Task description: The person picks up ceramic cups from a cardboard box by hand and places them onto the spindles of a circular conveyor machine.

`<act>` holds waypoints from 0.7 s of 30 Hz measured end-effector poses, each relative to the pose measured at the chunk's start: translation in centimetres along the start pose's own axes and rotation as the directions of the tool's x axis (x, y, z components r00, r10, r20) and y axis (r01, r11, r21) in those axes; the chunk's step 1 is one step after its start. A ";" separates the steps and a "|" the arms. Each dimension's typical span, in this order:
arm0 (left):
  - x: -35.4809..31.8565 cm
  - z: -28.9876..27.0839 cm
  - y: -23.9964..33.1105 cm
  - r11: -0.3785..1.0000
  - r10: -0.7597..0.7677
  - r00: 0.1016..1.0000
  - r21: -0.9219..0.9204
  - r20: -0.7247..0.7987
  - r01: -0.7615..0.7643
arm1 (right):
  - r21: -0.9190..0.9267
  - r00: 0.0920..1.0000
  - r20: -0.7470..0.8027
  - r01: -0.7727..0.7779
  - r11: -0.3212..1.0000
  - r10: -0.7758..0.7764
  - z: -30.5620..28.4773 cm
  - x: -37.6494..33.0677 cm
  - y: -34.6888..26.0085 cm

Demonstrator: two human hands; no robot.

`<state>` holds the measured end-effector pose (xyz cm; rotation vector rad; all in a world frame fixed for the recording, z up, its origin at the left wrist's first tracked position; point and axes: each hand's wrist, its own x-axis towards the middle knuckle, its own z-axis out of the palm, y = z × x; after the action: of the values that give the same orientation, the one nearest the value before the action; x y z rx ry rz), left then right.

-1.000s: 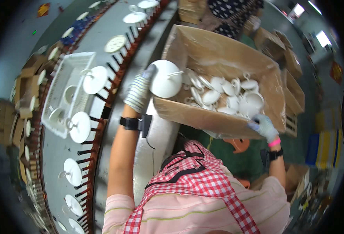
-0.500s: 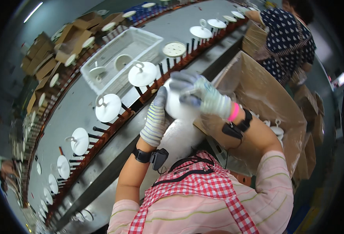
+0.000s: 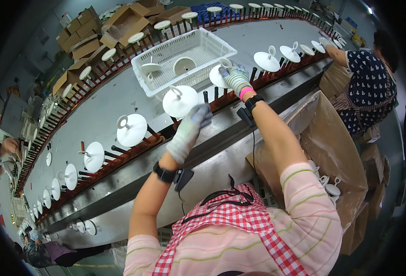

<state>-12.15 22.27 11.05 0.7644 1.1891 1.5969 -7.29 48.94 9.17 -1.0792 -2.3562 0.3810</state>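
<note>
My right hand (image 3: 236, 76), in a striped knit glove with grey fingertips, is closed on a white disc (image 3: 216, 77) at the black-tipped pegs of the rail. A small ring stands up from this disc, and my fingers partly hide it. My left hand (image 3: 192, 131), gloved alike, has its fingers stretched out and holds nothing. It is beside the lower edge of another white ringed disc (image 3: 181, 105); whether they touch I cannot tell. Farther left along the rail sits one more ringed disc (image 3: 133, 131), and to the right another (image 3: 266, 63).
A white plastic crate (image 3: 152, 87) with discs inside stands beyond the rail. By my right side, a plastic-lined carton (image 3: 334, 133) holds white ringed parts. A person in a dark patterned top (image 3: 371, 73) works at the right. Cardboard boxes (image 3: 125, 20) are piled behind the curved line.
My hands were together around a white disc at the near edge. The right has moved forward to the rail; the left has come away with fingers outstretched. The view has shifted.
</note>
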 end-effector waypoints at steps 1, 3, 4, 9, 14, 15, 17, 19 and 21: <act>1.8 0.0 0.4 0.984 0.054 0.996 0.171 -0.071 -0.041 | 0.000 1.000 0.006 0.003 1.000 -0.003 0.0 0.0 -0.7; 6.3 -0.1 1.2 0.865 0.233 0.945 0.493 -0.228 -0.094 | -0.003 0.992 0.095 0.083 0.997 -0.082 0.4 0.2 -1.9; 9.1 0.3 1.2 0.763 0.354 0.894 0.637 -0.275 -0.106 | -0.038 0.985 0.107 0.137 0.990 -0.132 0.6 0.1 -0.9; 18.8 -4.1 -1.4 0.640 0.260 0.914 0.764 -0.312 0.079 | 0.225 0.946 -0.054 0.324 0.919 -0.321 4.6 -0.4 1.1; 20.8 -8.6 -2.7 0.293 0.157 0.972 0.948 -0.174 0.122 | 0.001 0.922 0.386 -0.020 1.000 0.018 4.5 1.0 -6.1; 19.5 -8.1 -2.0 0.320 0.154 0.977 0.943 -0.145 0.090 | 0.000 0.917 0.398 -0.038 0.999 0.035 4.3 0.7 -6.7; 17.6 -9.0 -0.9 0.344 0.152 0.979 0.936 -0.133 0.073 | -0.013 0.896 0.442 -0.022 1.000 0.025 3.5 -0.3 -8.8; 16.4 -10.9 -0.4 0.171 0.174 0.985 0.985 -0.010 -0.020 | 0.006 0.890 0.456 0.024 1.000 -0.024 4.1 -0.6 -10.3; 15.2 -12.3 -0.4 0.116 0.200 0.978 0.993 -0.062 0.039 | 0.052 0.884 0.462 0.062 0.997 -0.079 4.6 -0.6 -11.3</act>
<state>-28.02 32.43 5.70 1.5648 2.4750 0.6527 -16.57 41.03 10.24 -0.9609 -2.7826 0.7205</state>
